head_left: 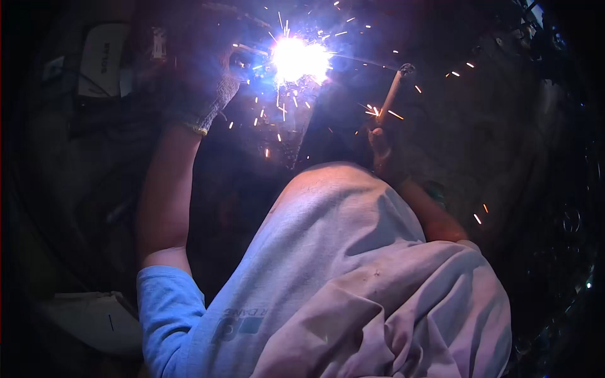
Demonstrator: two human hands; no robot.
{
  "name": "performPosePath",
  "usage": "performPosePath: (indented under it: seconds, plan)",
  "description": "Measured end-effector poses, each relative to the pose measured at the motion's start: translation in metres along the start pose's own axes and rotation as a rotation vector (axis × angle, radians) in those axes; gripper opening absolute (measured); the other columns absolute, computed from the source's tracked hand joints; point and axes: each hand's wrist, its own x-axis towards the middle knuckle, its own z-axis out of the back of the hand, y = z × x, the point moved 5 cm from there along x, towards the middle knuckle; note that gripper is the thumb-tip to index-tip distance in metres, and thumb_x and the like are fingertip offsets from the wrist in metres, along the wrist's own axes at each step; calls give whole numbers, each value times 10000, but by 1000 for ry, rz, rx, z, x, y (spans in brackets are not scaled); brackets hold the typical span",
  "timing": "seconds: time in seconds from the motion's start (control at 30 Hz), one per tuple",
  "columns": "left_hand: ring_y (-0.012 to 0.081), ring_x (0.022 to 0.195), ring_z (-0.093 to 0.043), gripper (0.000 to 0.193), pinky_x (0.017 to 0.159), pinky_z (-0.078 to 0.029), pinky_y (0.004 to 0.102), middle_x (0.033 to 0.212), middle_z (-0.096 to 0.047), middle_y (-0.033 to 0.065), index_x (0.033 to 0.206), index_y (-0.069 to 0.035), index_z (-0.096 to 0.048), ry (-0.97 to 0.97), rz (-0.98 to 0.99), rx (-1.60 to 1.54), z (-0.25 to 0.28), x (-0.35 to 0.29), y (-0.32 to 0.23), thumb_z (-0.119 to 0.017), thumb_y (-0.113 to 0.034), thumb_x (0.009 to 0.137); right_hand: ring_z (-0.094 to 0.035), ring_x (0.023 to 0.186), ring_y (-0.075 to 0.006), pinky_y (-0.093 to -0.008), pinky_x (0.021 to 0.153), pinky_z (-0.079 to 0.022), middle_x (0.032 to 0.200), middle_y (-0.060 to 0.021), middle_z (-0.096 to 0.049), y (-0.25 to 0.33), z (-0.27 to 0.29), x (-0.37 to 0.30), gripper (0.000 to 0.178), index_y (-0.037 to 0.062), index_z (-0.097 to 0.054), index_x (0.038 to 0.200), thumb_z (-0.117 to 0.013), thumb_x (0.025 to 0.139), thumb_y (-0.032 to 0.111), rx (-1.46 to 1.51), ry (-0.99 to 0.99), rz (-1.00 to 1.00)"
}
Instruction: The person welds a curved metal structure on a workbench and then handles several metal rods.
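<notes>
A blinding welding arc (301,60) burns at the top middle and throws sparks all round. Below it, a brownish metal piece (287,129) narrows downward; the glare hides its upper end. My left hand (220,94), in a knitted work glove, is just left of the arc. Its fingers are lost in darkness and glare, so any hold is unclear. To the right, my bare right hand (381,148) grips an electrode holder (391,94), which stands upright with a slight tilt. From the holder's top, a thin welding rod (365,62) runs left into the arc.
A pale rectangular case (101,60) lies at the far upper left, with a dark cable across it. A pale, folded-looking object (94,321) rests at lower left. Light cloth (340,239) over my body and leg fills the lower middle. Small shiny bits (570,220) glint along the dark right edge.
</notes>
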Motion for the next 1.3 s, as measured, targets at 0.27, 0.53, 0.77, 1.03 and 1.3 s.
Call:
performPosePath:
  seconds: [0.27,0.53,0.77,1.03,1.3]
  plan:
    - [286,1111,-666,601,959,-544,441,1226,-684,106,1283,-159,-670,-1,-3,-24,8,3,0,-865,-292,730,-596,982,-92,-264,881,-521,1166,-50,-605,-12,9,6,382,44,-490,1376,-616,1034,156,-25,119,29]
    - [291,1141,-659,603,983,-536,447,1237,-685,120,1292,-147,-670,-13,-33,-191,0,30,18,-862,-293,739,-551,940,-97,-292,776,-489,1029,-3,-597,58,-5,15,342,51,-564,1285,-550,1085,329,-663,-171,-18]
    - [297,1193,-642,619,1010,-526,452,1262,-681,135,1308,-134,-665,-13,-75,-89,-3,35,17,-863,-290,743,-592,972,-133,-320,811,-518,1103,-44,-599,66,-3,13,355,28,-533,1307,-558,1074,294,-664,-201,159]
    - [351,1243,-595,735,1027,-518,453,1331,-639,139,1414,-155,-567,115,-22,88,3,34,2,-854,-298,753,-654,921,-181,-348,803,-572,1054,-89,-629,82,-11,18,440,27,-460,1365,-605,1048,297,-188,-205,120]
    - [346,1265,-579,743,1030,-521,463,1383,-601,130,1420,-181,-568,237,21,140,4,31,3,-854,-298,744,-677,836,-208,-366,736,-591,1020,-110,-651,83,0,18,496,20,-438,1384,-611,1046,338,-138,-255,178]
